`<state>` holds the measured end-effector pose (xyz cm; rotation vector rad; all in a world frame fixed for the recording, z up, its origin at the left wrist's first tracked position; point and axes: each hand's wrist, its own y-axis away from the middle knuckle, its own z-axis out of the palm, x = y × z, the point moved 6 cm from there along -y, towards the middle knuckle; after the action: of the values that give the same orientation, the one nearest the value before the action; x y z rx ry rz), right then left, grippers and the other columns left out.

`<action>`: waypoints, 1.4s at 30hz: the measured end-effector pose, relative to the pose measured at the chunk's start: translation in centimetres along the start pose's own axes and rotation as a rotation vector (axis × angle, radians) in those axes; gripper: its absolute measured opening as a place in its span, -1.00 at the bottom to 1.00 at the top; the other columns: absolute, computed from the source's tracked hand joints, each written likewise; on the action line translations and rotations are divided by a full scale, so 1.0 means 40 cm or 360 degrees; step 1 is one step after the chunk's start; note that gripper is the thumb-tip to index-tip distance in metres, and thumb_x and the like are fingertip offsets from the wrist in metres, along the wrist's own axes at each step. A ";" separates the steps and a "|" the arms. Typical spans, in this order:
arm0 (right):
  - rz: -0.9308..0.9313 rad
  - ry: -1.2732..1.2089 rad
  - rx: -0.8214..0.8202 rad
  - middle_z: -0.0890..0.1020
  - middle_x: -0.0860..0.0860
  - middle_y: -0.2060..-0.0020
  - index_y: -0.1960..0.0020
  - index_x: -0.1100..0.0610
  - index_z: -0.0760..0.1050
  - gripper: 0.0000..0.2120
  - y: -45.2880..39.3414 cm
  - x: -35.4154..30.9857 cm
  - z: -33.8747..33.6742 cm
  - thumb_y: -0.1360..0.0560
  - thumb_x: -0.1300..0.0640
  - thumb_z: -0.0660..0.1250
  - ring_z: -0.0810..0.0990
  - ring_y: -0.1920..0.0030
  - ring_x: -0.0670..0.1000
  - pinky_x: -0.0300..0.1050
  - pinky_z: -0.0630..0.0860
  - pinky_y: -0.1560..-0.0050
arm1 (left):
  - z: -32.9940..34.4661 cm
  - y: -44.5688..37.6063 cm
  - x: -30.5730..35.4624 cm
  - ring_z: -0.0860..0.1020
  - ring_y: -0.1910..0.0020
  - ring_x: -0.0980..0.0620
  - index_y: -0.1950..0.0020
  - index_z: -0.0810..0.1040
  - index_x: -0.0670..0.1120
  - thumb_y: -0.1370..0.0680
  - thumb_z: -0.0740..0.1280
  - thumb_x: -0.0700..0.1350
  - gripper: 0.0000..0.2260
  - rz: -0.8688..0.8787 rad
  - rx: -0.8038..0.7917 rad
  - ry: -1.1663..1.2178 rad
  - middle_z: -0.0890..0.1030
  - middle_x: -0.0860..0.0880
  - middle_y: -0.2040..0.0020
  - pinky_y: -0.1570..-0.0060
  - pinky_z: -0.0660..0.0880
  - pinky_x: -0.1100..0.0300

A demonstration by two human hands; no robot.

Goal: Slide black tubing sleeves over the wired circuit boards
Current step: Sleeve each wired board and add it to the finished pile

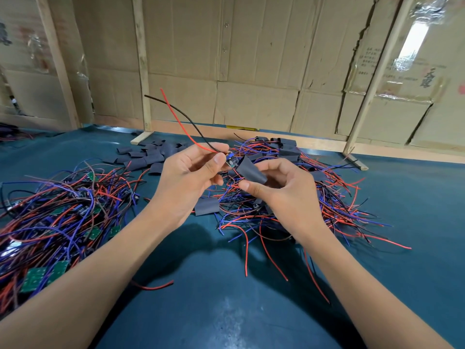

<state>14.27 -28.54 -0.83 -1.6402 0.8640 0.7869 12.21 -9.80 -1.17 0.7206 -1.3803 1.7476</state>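
Note:
My left hand [191, 170] pinches a small wired circuit board [232, 162] above the table, and its red and black wires arc up and to the left. My right hand [279, 190] pinches a black tubing sleeve [251, 171] just right of the board, the sleeve's upper end close to it. Loose flat sleeves [151, 154] lie in a heap behind my left hand, and one more sleeve [206, 206] lies flat between my wrists.
A pile of bare green boards with red, blue and black wires [57, 210] fills the left of the blue table [226, 285]. A second tangle of wired, sleeved boards [314, 192] lies at centre right. Cardboard walls with wooden posts [143, 71] close off the back.

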 end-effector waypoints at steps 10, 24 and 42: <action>0.0067 -0.0106 -0.0036 0.75 -0.03 0.11 -0.01 0.10 0.61 -0.67 0.006 0.007 0.009 -0.32 0.17 0.65 0.73 0.06 0.03 0.07 0.65 -0.05 | -0.009 -0.007 -0.001 0.52 0.14 -0.18 -0.08 0.69 0.00 -0.49 0.46 0.01 -0.81 0.0081 -0.0062 -0.0159 0.67 -0.18 0.01 0.15 0.44 0.00; 0.0049 -0.0150 -0.0064 0.75 -0.02 0.09 -0.02 0.08 0.60 -0.67 0.011 0.009 0.017 -0.33 0.18 0.65 0.72 0.07 0.01 0.09 0.64 -0.05 | -0.011 -0.004 -0.002 0.61 0.23 -0.10 -0.01 0.71 0.00 -0.47 0.49 -0.01 -0.84 0.0089 -0.0019 -0.0185 0.71 -0.13 0.02 0.07 0.52 -0.03; 0.0001 -0.0293 -0.0057 0.75 0.00 0.18 0.09 0.06 0.63 -0.73 0.022 -0.016 0.017 -0.26 0.07 0.59 0.65 0.26 -0.11 -0.30 0.52 0.23 | 0.017 0.020 -0.035 0.52 0.29 -0.05 0.06 0.74 -0.10 -0.38 0.50 -0.02 -0.79 -0.0217 0.0017 -0.0068 0.62 -0.33 0.09 0.16 0.55 0.11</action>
<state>13.14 -27.94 -0.85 -1.5710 0.7240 0.9425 12.26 -10.85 -2.55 0.8423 -1.3193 1.6427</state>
